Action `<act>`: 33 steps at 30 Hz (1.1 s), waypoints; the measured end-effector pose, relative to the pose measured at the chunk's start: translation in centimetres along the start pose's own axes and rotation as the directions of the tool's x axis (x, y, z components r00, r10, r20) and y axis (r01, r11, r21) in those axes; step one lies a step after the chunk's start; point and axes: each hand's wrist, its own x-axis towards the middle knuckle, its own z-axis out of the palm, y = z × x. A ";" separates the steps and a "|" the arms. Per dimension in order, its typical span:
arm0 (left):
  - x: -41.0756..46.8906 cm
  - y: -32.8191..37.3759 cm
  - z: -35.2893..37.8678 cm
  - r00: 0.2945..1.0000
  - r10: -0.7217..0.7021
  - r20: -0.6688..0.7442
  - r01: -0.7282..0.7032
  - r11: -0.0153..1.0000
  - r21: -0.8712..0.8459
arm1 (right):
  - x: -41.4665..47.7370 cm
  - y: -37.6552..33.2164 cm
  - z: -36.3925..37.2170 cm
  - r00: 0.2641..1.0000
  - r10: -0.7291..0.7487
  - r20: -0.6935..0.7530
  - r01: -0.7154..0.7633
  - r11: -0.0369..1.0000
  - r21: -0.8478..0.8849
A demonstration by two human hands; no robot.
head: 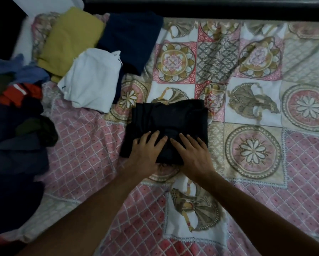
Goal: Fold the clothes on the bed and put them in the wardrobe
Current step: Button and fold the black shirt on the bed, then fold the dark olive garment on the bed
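Bed (302,163): fills the view, under a patchwork cover of pink lattice, floral medallions and figure panels. The cover is wrinkled at far right.

Loose pile (16,163): left edge of the bed. Mostly dark blue and dark green cloth, unfolded and heaped. An orange piece with a white stripe (18,93) and a light blue piece (25,71) sit at its far end.

Navy garment (131,41): far left-centre, roughly folded. It lies just beside the mustard garment (70,39), which is to its left.

White garment (92,78): folded, lying over the near edges of the mustard and navy ones. Well apart from the black one.

Black garment (169,117): the piece being worked on. It is folded into a compact rectangle, flat on the cover at bed centre, with some creases on top. Its near-left corner sticks out a little past the fold.

Left grip (145,152): wide, fingers straight and spread. The palm is flat on the near-left part of the black garment, pressing down.

Right grip (192,154): wide, fingers straight. It lies flat on the near-right part of the same garment, its fingertips just beside those of the left grip.

Both thumbs are at the near edge of the fold. Cannot tell whether they are tucked under it.

Both forearms are bare and come in from the bottom of the view.
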 end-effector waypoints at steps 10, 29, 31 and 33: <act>4.6 -8.9 -10.9 0.987 -0.159 0.015 0.109 0.603 -0.790 | 12.0 0.3 -17.6 0.944 -0.007 0.330 -0.013 0.998 0.058; 8.7 -38.1 -28.2 0.603 -0.469 -0.646 0.186 0.870 -0.457 | 45.4 -22.1 -39.1 0.895 -0.437 -0.091 0.440 0.898 0.012; 10.0 -40.7 -26.1 0.634 -0.442 -0.635 0.206 0.887 -0.413 | 48.3 -22.7 -36.4 0.884 -0.444 -0.146 0.444 0.895 -0.039; 11.5 -42.0 -22.0 0.704 -0.395 -0.590 0.211 0.910 -0.357 | 50.5 -22.1 -31.9 0.870 -0.475 -0.132 0.464 0.880 -0.104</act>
